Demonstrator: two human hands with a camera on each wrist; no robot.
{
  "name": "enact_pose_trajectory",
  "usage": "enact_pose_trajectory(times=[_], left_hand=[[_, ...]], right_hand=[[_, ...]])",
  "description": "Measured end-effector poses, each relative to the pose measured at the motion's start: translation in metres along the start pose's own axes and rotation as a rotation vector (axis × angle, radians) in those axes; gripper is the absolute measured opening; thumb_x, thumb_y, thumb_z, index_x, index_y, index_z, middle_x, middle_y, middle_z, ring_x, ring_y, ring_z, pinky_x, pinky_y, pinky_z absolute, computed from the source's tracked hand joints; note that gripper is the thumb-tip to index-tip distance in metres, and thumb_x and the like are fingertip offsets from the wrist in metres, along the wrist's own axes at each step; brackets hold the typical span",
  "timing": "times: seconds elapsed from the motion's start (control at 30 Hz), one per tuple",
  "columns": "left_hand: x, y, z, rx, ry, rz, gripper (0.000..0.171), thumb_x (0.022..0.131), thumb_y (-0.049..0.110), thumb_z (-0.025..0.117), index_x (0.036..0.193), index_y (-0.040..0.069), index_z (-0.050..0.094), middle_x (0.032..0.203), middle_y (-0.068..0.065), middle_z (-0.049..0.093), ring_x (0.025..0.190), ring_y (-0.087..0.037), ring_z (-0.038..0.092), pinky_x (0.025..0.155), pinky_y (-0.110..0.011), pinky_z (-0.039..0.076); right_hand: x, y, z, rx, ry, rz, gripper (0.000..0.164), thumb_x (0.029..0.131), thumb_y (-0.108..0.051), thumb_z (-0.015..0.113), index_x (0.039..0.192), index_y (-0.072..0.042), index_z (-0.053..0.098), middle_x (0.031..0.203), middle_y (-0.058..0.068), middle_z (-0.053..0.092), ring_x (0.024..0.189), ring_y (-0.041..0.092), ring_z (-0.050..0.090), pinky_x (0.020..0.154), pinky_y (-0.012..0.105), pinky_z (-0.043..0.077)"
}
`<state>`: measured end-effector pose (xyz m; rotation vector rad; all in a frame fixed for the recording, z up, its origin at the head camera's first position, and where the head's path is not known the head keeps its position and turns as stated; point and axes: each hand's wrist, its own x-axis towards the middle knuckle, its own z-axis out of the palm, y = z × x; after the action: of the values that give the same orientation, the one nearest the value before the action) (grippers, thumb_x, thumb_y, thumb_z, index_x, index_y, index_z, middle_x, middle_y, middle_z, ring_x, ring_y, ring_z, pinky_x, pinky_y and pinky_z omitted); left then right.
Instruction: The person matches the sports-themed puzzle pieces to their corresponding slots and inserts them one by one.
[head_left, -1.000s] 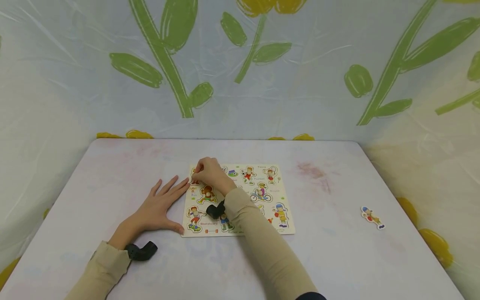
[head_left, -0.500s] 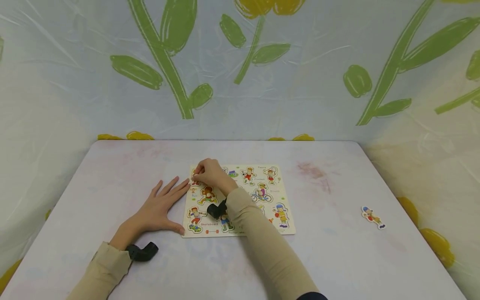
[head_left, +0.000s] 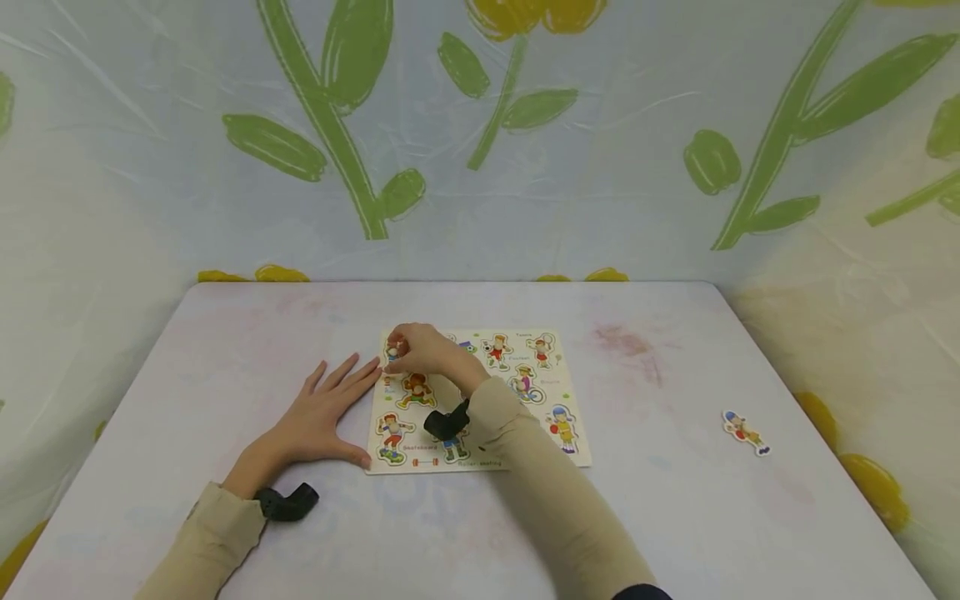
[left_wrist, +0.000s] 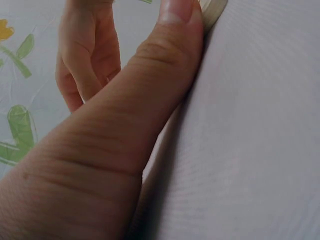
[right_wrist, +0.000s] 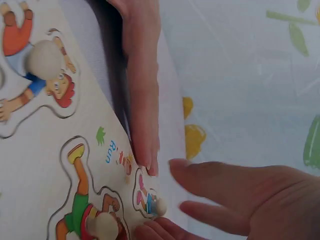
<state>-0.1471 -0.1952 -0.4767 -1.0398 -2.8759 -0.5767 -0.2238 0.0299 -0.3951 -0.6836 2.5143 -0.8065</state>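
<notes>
A flat knob puzzle board (head_left: 491, 437) with sports figures lies on the table. My left hand (head_left: 318, 421) is spread flat at its left side, fingertips at the edge and thumb at the near left corner. Over the far left corner is my right hand (head_left: 431, 350), its thumb and fingers apart around a small figure piece (right_wrist: 150, 200) in the board. The round knob of that piece shows between the fingers in the right wrist view. Beside it sit a runner piece (head_left: 416, 390) and a skateboarder piece (head_left: 392, 437), both in their recesses.
A loose figure piece with a blue cap (head_left: 746, 433) lies on the white table (head_left: 675, 517), well right of the board. Flower-printed sheeting (head_left: 570, 200) hangs behind and along the sides. Black wrist cameras (head_left: 288, 502) sit at both cuffs.
My right thumb and fingers have spread from a pinch at the corner piece, and the right forearm has shifted slightly right and nearer. My left hand stays in place.
</notes>
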Motion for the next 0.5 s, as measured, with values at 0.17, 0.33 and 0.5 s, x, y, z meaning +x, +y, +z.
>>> enact_pose_trajectory(times=[0.17,0.33,0.5], left_hand=[[0.000,0.000,0.000,-0.008,-0.003,-0.002,0.131,0.058,0.088,0.066,0.159,0.017,0.024,0.165,0.000,0.020,0.151,-0.033,0.008,0.116,-0.062,-0.002],[0.000,0.000,0.001,-0.010,-0.001,-0.006,0.132,0.057,0.089,0.066,0.159,0.018,0.024,0.165,0.002,0.019,0.152,-0.031,0.007,0.116,-0.061,-0.002],[0.000,0.001,0.002,-0.003,0.003,-0.013,0.133,0.056,0.090,0.066,0.159,0.018,0.024,0.165,0.002,0.019,0.152,-0.031,0.007,0.116,-0.061,-0.002]], right_hand=[[-0.019,0.000,-0.006,0.010,0.009,-0.054,0.052,0.096,-0.024,0.066,0.141,-0.004,0.050,0.127,0.018,0.060,0.109,0.027,0.063,0.086,0.035,0.054],[-0.043,0.005,-0.015,0.005,0.079,-0.072,0.049,0.096,-0.024,0.066,0.138,-0.002,0.054,0.124,0.019,0.060,0.102,0.027,0.064,0.081,0.035,0.055],[-0.070,0.013,-0.027,-0.026,0.162,-0.084,0.039,0.095,-0.023,0.068,0.126,0.001,0.063,0.121,0.018,0.062,0.105,0.030,0.061,0.082,0.036,0.053]])
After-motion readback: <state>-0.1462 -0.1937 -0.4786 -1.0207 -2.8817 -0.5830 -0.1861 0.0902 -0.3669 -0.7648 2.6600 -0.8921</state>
